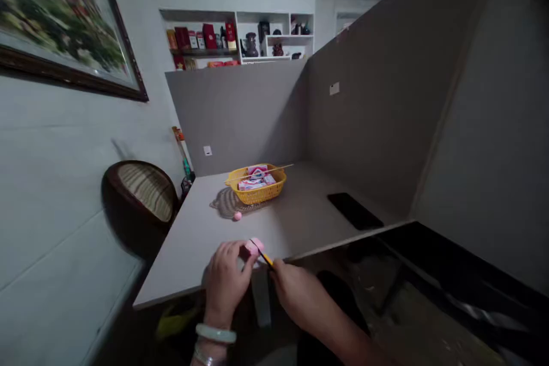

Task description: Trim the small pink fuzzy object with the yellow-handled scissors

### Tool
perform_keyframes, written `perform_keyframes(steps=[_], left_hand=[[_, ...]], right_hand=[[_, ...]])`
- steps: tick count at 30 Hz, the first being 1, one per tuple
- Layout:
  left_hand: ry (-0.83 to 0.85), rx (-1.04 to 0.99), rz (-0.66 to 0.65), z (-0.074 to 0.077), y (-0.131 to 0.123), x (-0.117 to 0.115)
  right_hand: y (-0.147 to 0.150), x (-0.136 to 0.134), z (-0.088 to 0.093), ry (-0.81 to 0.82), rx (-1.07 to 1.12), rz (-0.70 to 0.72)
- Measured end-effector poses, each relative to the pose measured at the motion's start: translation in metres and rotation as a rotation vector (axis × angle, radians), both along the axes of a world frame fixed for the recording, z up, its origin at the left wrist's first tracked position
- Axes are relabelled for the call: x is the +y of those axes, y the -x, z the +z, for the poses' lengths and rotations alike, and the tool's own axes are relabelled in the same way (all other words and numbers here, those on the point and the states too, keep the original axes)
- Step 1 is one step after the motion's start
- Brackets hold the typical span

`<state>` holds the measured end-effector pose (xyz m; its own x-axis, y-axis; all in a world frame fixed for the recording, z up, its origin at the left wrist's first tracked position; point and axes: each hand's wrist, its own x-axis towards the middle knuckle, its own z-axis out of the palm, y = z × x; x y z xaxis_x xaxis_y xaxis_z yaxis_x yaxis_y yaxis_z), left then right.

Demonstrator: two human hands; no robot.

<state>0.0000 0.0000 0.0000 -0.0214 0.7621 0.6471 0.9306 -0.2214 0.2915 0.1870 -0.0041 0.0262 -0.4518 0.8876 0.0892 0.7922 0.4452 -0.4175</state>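
Observation:
My left hand (225,274) grips a pink lump of soft material (255,246) at the near edge of the grey table (184,257). My right hand (298,297) holds a thin yellow-handled tool (266,259), probably a small knife, and its dark tip presses against the pink lump. The fingers partly hide the tool's handle. A small pink ball (237,216) lies farther along the tabletop, beside a woven round mat (229,203). A yellow plastic basket (256,191) holds pink-and-white packets (251,185) and a long wooden skewer (274,172).
A black phone (355,211) lies flat on the table's right side. Grey partition walls (238,114) rise behind and right of the table. A dark round wall-mounted object (139,206) sits at left, below a framed painting (64,20). Shelves (235,37) of boxes and jars stand beyond.

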Motion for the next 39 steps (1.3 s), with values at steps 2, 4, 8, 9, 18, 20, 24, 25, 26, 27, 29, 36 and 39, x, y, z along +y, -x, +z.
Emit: perform_keyframes(steps=[2, 4, 8, 9, 18, 20, 24, 25, 26, 27, 29, 36, 39], left_hand=[[-0.018, 0.01, 0.028, 0.0, -0.001, 0.0], [-0.034, 0.019, 0.045, 0.0, -0.001, -0.001], [-0.056, 0.036, 0.039, 0.003, 0.004, -0.007], [-0.056, 0.039, 0.031, 0.004, 0.004, -0.008], [-0.081, 0.042, 0.028, 0.0, 0.006, -0.004], [-0.09, 0.055, 0.02, -0.001, 0.007, -0.003], [-0.095, 0.063, 0.025, 0.0, 0.006, -0.002], [-0.096, 0.063, 0.034, 0.001, 0.006, -0.002], [-0.097, 0.068, 0.028, 0.002, 0.005, -0.002], [-0.098, 0.07, 0.024, 0.003, 0.004, -0.002], [-0.106, 0.074, 0.033, 0.004, 0.003, -0.002], [-0.076, 0.077, 0.058, 0.003, 0.001, -0.006], [-0.054, 0.066, 0.044, 0.005, 0.001, -0.006]], right_hand=[[0.002, -0.001, 0.001, 0.002, 0.024, 0.004], [0.002, -0.005, 0.001, 0.013, 0.031, 0.005], [-0.003, -0.019, 0.0, 0.061, -0.01, -0.001], [-0.003, -0.021, 0.0, 0.061, -0.022, -0.004], [0.007, -0.007, -0.001, -0.003, -0.023, 0.011], [0.002, -0.011, -0.007, 0.04, -0.045, 0.009], [-0.003, -0.014, -0.007, 0.052, -0.059, 0.0], [-0.001, -0.012, -0.004, 0.027, -0.036, 0.0], [0.002, -0.009, 0.0, -0.003, -0.013, 0.005], [0.005, -0.007, 0.003, -0.015, -0.013, -0.009], [0.009, -0.004, 0.006, -0.032, -0.023, 0.0], [-0.007, -0.02, -0.005, 0.025, -0.084, 0.01], [-0.002, -0.016, 0.0, -0.016, -0.078, 0.011]])
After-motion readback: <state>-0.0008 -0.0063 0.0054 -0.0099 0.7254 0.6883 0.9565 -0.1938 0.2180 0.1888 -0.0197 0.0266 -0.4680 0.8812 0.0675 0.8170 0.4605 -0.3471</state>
